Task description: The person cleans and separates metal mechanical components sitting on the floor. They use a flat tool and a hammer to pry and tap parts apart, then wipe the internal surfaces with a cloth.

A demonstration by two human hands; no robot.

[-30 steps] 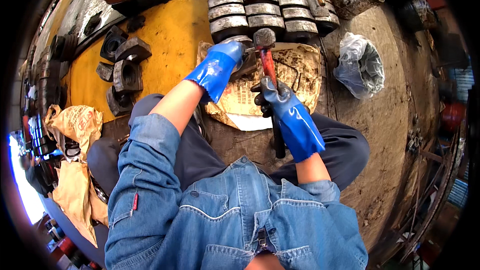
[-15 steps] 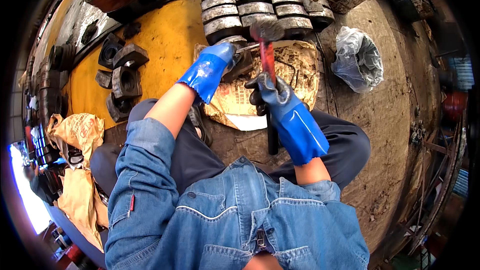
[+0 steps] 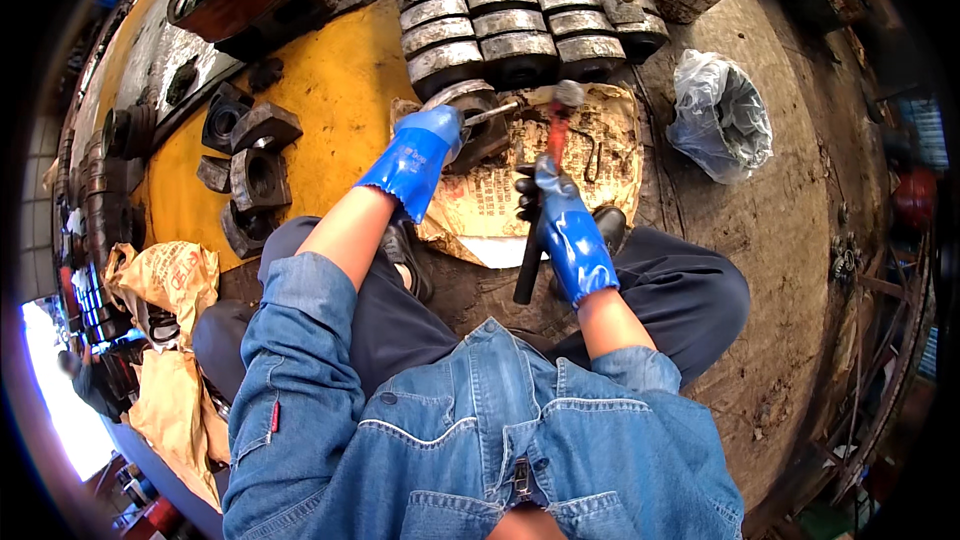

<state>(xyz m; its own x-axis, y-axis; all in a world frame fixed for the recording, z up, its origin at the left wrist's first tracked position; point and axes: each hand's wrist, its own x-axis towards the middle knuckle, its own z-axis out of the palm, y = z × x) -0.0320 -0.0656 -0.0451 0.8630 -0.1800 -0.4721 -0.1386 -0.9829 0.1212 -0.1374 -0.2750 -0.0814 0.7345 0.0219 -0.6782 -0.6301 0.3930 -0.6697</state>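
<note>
Hammer (image 3: 558, 128) swung toward right edge of paper sack (image 3: 617, 135) | steel rod (image 3: 493, 113) now unobstructed | right hand (image 3: 555, 198) grips hammer, left hand (image 3: 432, 130) rod

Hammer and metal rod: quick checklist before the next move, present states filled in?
1. Right grip closed around hammer: ok.
2. Left grip closed around metal rod: ok, free end exposed.
3. Metal rod's other end against metal block: cannot tell, left grip hides it.
4. Metal block on brown paper: ok.
5. Blue gloves on both hands: ok.
6. Eye protection worn: cannot tell, out of view.
</note>
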